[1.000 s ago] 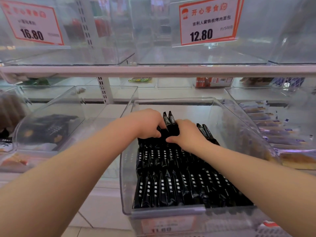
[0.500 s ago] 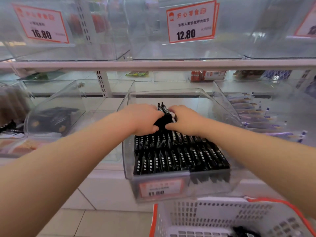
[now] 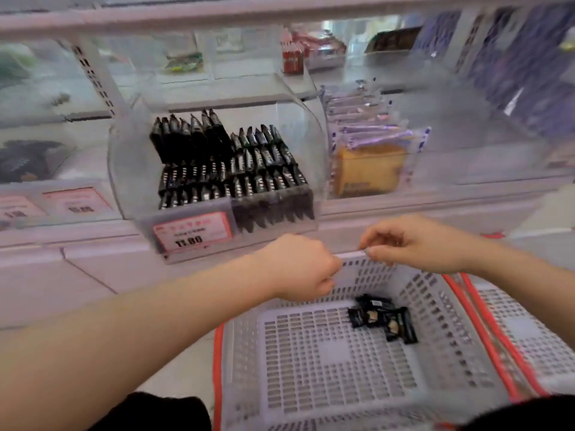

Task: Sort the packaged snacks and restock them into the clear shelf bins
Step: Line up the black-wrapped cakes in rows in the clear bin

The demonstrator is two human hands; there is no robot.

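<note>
Both bare hands hover over the far rim of the white perforated plastic basket with the orange edge [image 3: 311,362], clear of the shelf. The left hand [image 3: 298,269] is curled into a loose fist, holding nothing I can see. The right hand [image 3: 417,244] has its fingers bent, fingertips close together; whether they pinch anything I cannot tell. A few black snack packets [image 3: 382,318] lie near the basket's far corner. Above, the clear curved shelf bin [image 3: 124,169] holds upright rows of black snack packs [image 3: 227,163], with room along its left wall.
</note>
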